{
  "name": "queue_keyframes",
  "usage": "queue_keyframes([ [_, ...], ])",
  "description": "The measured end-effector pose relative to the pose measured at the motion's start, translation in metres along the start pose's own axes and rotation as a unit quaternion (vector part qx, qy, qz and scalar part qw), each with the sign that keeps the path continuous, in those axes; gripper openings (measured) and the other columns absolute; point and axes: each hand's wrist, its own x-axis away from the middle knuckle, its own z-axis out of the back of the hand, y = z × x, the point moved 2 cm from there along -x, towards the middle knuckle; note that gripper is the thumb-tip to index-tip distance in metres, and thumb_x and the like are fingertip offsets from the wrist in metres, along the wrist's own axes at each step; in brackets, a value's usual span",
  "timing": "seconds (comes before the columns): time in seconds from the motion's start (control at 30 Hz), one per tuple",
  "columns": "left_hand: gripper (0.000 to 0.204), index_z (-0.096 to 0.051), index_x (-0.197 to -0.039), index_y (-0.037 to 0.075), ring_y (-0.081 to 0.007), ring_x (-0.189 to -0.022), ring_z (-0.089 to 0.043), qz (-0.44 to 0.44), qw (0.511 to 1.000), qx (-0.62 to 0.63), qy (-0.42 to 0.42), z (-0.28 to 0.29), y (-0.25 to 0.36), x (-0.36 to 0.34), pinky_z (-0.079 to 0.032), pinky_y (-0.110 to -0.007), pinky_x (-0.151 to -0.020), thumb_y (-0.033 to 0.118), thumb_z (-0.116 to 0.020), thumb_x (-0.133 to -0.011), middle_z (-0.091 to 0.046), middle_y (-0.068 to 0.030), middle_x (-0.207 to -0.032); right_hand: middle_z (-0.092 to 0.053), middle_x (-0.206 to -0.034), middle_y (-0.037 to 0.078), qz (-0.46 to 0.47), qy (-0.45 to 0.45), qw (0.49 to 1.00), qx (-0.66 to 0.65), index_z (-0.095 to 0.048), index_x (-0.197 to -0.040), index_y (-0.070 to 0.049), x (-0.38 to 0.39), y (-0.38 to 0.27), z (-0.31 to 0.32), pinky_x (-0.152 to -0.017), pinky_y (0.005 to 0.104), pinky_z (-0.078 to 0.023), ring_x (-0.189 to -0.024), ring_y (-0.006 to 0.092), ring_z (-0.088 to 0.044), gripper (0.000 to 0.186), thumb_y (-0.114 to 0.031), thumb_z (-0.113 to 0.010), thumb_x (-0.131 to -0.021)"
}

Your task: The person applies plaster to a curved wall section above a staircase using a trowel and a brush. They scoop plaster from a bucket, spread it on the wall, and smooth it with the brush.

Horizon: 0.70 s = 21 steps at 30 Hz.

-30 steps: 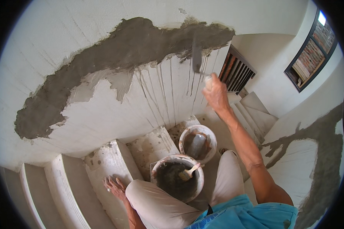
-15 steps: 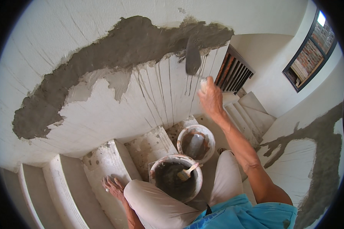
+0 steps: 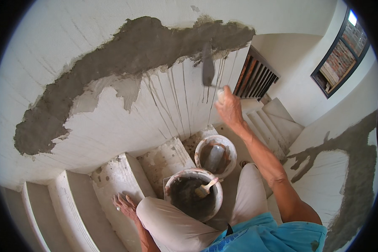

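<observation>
Since the earlier frame, the right hand and its trowel have shifted slightly down and to the left along the wall. Largest in the view, this pale wall bears a dark grey patch, which runs from low near the wall's left edge up to its right edge; thin drips descend from the patch's lower border. Below lie the stairs, their treads spotted. At right, a second wall carries another grey patch, with a dark-framed window above; dark railings stand just beyond the first wall's right edge. Of the two buckets, the near one sits between the person's knees and contains grey mix; the far one, just beyond it, holds a grey cylinder. The trowel's blade overlaps the patch's lower border, near the wall's right edge; whether it touches the wall cannot be told. The right hand is clamped on the trowel's handle. The left hand, its grip slack around nothing visible, rests palm down on a tread near the front edge, beside the left knee. A brush lies in the near bucket, its handle toward the far rim. Smallest is a ring on the left hand.
</observation>
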Motion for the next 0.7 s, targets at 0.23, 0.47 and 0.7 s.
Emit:
queue_keyframes([
  [0.23, 0.047, -0.055, -0.135, 0.002, -0.0415, -0.139, -0.038, 0.0, 1.0, 0.001, -0.004, 0.001, 0.002, -0.002, -0.03, -0.053, -0.114, 0.037, -0.05, -0.104, -0.048, -0.0222, -0.144, -0.062, -0.073, 0.026, -0.008, 0.045, 0.999, 0.024, -0.049, -0.106, 0.003, -0.028, 0.014, 0.002, -0.06, 0.0491, -0.051, -0.073, 0.0449, -0.067, 0.034, -0.003, -0.067, -0.078],
  [0.47, 0.047, -0.055, -0.135, 0.002, -0.0412, -0.139, -0.038, 0.01, 1.0, -0.002, -0.012, 0.003, 0.005, 0.0, -0.031, -0.054, -0.113, 0.037, -0.05, -0.105, -0.047, -0.022, -0.145, -0.064, -0.076, 0.025, 0.052, -0.057, 0.997, -0.003, -0.049, -0.106, 0.001, 0.012, 0.003, -0.019, -0.062, 0.0475, -0.053, -0.073, 0.0451, -0.067, 0.034, -0.004, -0.068, -0.078],
  [0.7, 0.047, -0.055, -0.135, 0.002, -0.0406, -0.139, -0.038, 0.016, 1.0, 0.015, -0.012, 0.001, 0.001, -0.001, -0.031, -0.054, -0.113, 0.037, -0.05, -0.104, -0.047, -0.0219, -0.144, -0.063, -0.07, 0.023, -0.003, 0.084, 0.995, 0.048, -0.048, -0.1, 0.0, -0.043, 0.017, 0.017, -0.061, 0.0507, -0.053, -0.072, 0.0447, -0.069, 0.027, -0.001, -0.065, -0.08],
])
